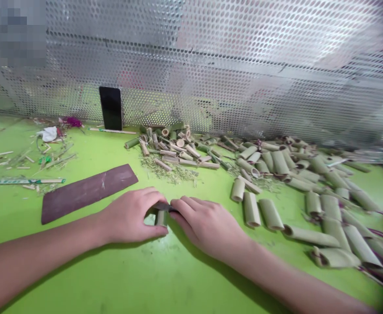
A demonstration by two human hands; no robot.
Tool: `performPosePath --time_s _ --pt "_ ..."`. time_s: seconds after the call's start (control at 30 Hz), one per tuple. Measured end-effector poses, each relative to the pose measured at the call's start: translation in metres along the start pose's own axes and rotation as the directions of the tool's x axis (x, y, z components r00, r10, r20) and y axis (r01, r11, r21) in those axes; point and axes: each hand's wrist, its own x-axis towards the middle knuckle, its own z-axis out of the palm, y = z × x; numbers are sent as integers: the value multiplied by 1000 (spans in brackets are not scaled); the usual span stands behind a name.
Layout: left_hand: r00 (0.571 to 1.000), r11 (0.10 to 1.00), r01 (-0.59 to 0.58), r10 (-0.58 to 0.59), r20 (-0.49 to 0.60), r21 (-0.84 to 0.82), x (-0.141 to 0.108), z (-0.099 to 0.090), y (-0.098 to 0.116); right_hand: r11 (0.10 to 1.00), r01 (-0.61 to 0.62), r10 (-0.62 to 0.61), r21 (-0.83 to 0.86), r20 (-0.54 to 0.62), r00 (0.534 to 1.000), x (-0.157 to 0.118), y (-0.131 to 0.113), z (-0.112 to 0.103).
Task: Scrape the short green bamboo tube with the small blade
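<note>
My left hand (pixel 130 216) is closed on a short green bamboo piece (pixel 160 218), held upright between the fingertips and thumb just above the table. From the right, my right hand (pixel 209 222) grips a small dark blade (pixel 162 207), probably a knife, whose handle is hidden in the fingers. The blade lies across the top end of the bamboo piece, close to my left fingertips. Beyond my left hand, a brown strip of sandpaper (pixel 89 192) rests flat on the green table (pixel 139 274).
Many cut bamboo tubes (pixel 271 213) lie loose on the right. Thinner bamboo offcuts (pixel 178 146) and shavings (pixel 165 170) are heaped at the back. A phone (pixel 111 108) leans against the perforated metal screen (pixel 191 74). Scraps and a white crumpled piece (pixel 48 134) lie at left.
</note>
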Motion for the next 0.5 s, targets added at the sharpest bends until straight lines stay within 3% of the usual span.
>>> performPosePath --time_s 0.5 --pt "999 999 46 -45 12 -13 3 -3 0 998 4 -6 58 24 1000 1 3 0"
